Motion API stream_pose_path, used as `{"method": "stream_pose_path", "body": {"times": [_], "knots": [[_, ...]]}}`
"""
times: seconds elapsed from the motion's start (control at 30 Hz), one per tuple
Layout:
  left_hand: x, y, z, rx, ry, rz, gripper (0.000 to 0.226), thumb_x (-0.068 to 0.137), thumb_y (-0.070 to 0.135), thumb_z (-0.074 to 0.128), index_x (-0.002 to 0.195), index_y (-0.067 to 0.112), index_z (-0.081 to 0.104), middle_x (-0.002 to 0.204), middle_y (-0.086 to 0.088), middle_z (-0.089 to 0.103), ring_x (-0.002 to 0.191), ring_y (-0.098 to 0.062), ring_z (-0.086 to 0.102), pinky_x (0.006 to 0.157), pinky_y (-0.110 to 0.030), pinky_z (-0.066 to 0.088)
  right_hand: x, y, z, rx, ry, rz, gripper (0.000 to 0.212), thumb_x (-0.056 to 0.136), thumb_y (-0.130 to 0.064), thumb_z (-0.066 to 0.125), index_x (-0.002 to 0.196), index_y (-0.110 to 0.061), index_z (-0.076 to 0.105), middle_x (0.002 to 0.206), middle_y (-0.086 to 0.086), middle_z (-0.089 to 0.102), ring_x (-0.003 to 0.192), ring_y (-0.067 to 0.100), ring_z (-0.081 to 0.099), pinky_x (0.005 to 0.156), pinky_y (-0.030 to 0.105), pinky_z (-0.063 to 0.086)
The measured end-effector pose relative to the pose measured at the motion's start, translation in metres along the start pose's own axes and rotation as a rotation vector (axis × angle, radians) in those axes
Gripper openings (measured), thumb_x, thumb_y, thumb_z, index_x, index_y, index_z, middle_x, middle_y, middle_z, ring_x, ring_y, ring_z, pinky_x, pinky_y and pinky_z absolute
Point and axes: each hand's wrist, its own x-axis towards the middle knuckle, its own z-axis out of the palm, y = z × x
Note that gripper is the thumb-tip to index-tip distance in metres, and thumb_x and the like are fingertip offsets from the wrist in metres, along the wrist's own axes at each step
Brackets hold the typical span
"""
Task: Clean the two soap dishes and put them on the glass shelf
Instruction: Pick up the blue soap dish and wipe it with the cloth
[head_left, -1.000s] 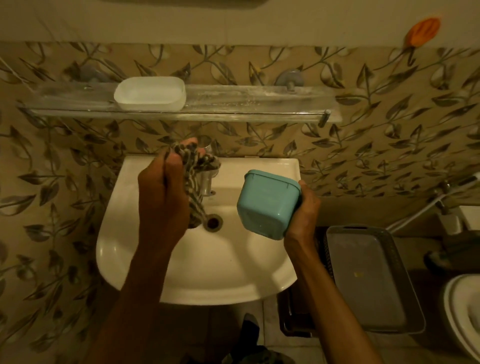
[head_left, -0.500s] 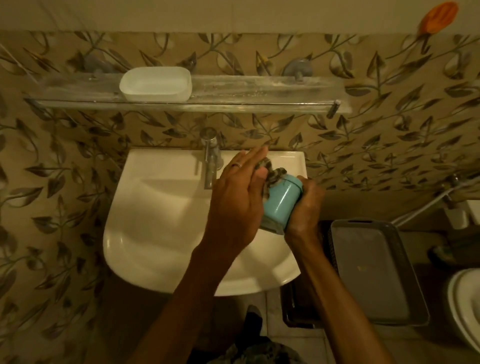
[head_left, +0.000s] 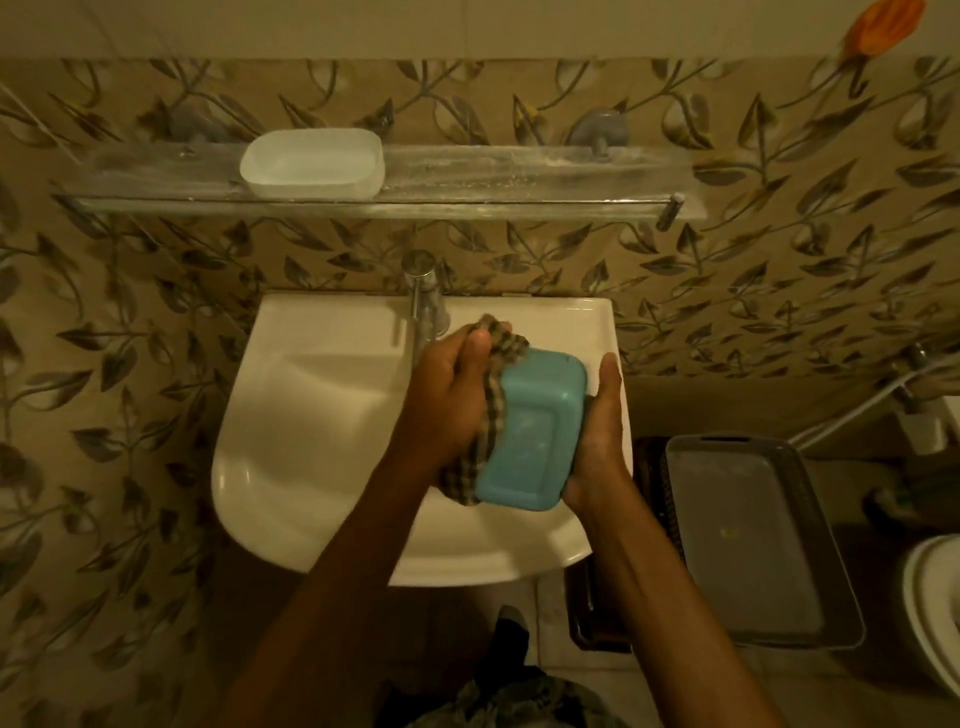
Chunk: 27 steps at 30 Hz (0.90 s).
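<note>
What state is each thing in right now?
White soap dish: upright on the glass shelf.
Blue soap dish: bottom up, over the sink.
Checked cloth: pressed on its side.
Left hand: gripping cloth.
Right hand: holding blue dish.
Tap: no water visible.

Blue dish (head_left: 524, 441); checked cloth (head_left: 496, 410)

Blue soap dish (head_left: 527, 436), box-shaped with round corners, tipped on its side over the right part of the sink. White soap dish (head_left: 312, 163), open side up, far back on the left part of the glass shelf (head_left: 498, 176).
</note>
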Motion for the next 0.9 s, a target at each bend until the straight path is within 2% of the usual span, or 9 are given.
{"method": "stream_pose_path", "body": {"times": [0.07, 0.13, 0.23, 0.37, 0.57, 0.7, 0.77, 0.83, 0.9], "knots": [[0.013, -0.003, -0.014, -0.368, 0.067, -0.332, 0.048, 0.101, 0.039, 0.030, 0.112, 0.005, 0.062, 0.105, -0.015, 0.067, 0.097, -0.028, 0.065, 0.092, -0.042, 0.050, 0.003, -0.007, -0.010, 0.033, -0.085, 0.149, 0.080, 0.082, -0.077, 0.027, 0.075, -0.017, 0.079, 0.083, 0.013, 0.075, 0.069, 0.028, 0.072, 0.062, 0.035, 0.059], [0.022, -0.009, -0.037, -0.734, 0.051, -0.536, 0.056, 0.101, 0.042, 0.023, 0.110, 0.002, 0.060, 0.107, -0.019, 0.062, 0.096, -0.032, 0.062, 0.092, -0.044, 0.046, 0.002, -0.016, -0.018, 0.051, -0.141, 0.226, 0.072, 0.084, -0.072, 0.035, 0.086, -0.015, 0.078, 0.095, 0.013, 0.074, 0.082, 0.029, 0.071, 0.075, 0.040, 0.057], [0.021, -0.018, -0.061, -0.987, 0.153, -0.560, 0.043, 0.096, 0.034, 0.033, 0.102, 0.002, 0.060, 0.107, -0.019, 0.063, 0.091, -0.031, 0.067, 0.079, -0.040, 0.055, 0.000, -0.028, -0.025, 0.098, -0.284, 0.233, 0.058, 0.088, -0.057, 0.044, 0.115, -0.011, 0.067, 0.110, 0.014, 0.071, 0.095, 0.028, 0.070, 0.082, 0.043, 0.056], [0.000, -0.029, -0.072, -1.303, 0.139, -0.448, 0.043, 0.092, 0.022, 0.035, 0.125, -0.001, 0.050, 0.125, -0.023, 0.057, 0.115, -0.036, 0.057, 0.095, -0.051, 0.048, 0.001, -0.030, -0.028, 0.189, -0.393, 0.073, 0.053, 0.091, -0.038, 0.048, 0.136, -0.011, 0.050, 0.135, 0.015, 0.057, 0.119, 0.027, 0.059, 0.098, 0.044, 0.050], [-0.051, -0.037, -0.039, -1.104, 0.088, -0.637, 0.045, 0.099, 0.030, 0.026, 0.126, 0.007, 0.054, 0.127, -0.017, 0.060, 0.107, -0.030, 0.065, 0.080, -0.055, 0.051, 0.003, -0.020, -0.030, 0.174, -0.360, -0.153, 0.044, 0.086, -0.040, 0.054, 0.124, -0.018, 0.060, 0.119, 0.009, 0.069, 0.109, 0.027, 0.066, 0.080, 0.044, 0.058], [-0.041, 0.004, -0.036, -0.902, 0.215, -0.243, 0.038, 0.092, 0.035, 0.042, 0.124, 0.019, 0.055, 0.122, -0.005, 0.066, 0.109, -0.019, 0.065, 0.089, -0.042, 0.056, 0.005, -0.015, -0.030, 0.150, -0.393, -0.189, 0.046, 0.085, -0.040, 0.058, 0.126, -0.019, 0.057, 0.119, 0.008, 0.068, 0.109, 0.026, 0.066, 0.079, 0.043, 0.058], [-0.034, 0.030, -0.027, -0.545, 0.266, -0.046, 0.018, 0.087, 0.035, 0.051, 0.101, 0.036, 0.062, 0.096, 0.019, 0.072, 0.092, 0.002, 0.068, 0.077, -0.026, 0.056, 0.005, -0.012, -0.027, 0.151, -0.414, -0.174, 0.056, 0.081, -0.042, 0.065, 0.130, -0.017, 0.054, 0.121, 0.009, 0.067, 0.110, 0.027, 0.065, 0.078, 0.043, 0.058], [-0.029, 0.048, -0.015, -0.141, 0.232, 0.117, 0.016, 0.092, 0.032, 0.051, 0.080, 0.037, 0.060, 0.074, 0.026, 0.069, 0.072, 0.012, 0.064, 0.062, -0.010, 0.051, 0.005, -0.009, -0.021, 0.146, -0.433, -0.145, 0.072, 0.075, -0.047, 0.073, 0.135, -0.014, 0.050, 0.124, 0.012, 0.065, 0.111, 0.029, 0.064, 0.079, 0.044, 0.057], [-0.027, 0.054, 0.003, 0.136, 0.118, 0.198, 0.013, 0.089, 0.036, 0.046, 0.091, 0.033, 0.058, 0.089, 0.014, 0.070, 0.085, 0.007, 0.065, 0.075, -0.014, 0.053, 0.005, -0.006, -0.015, 0.169, -0.434, -0.148, 0.069, 0.075, -0.046, 0.072, 0.132, -0.014, 0.053, 0.121, 0.012, 0.066, 0.106, 0.026, 0.066, 0.078, 0.040, 0.057]]}}
